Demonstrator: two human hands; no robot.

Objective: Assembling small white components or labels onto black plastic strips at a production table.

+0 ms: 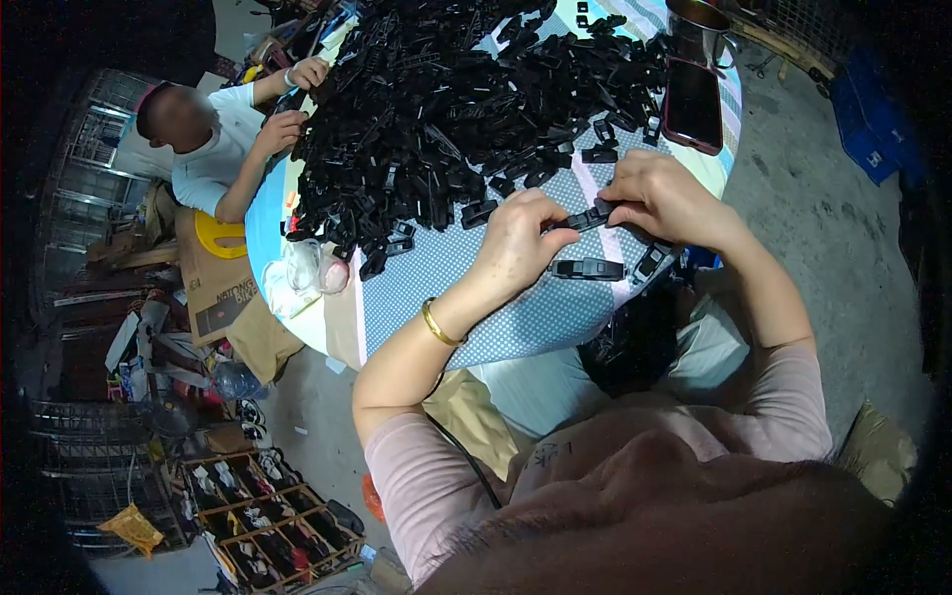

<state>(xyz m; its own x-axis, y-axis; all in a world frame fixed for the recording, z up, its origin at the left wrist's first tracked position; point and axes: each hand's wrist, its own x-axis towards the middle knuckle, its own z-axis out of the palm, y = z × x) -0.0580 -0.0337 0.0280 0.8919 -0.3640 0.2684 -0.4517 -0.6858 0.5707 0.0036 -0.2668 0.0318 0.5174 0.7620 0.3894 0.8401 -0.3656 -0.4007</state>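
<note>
Over the near right part of a round table [466, 322], a small oblong black plastic part [588, 218] is pinched at both ends. My left hand [518, 238] grips its left end between thumb and fingers. My right hand [656, 194] closes on the right end. Just below them a similar longer black part [588, 269] lies flat on the dotted cloth. Another black part with a pale opening [650, 264] rests at the table's edge, under my right wrist. Beyond my hands spreads a large heap of black plastic parts [446, 129].
Right of the heap lie a phone [692, 104] and a metal mug [702, 20]. A clear plastic bag [297, 278] sits at the left edge. Across the left side a co-worker's hands [285, 132] touch the heap. A black bag [630, 337] hangs by my lap; a blue crate [873, 119] stands right.
</note>
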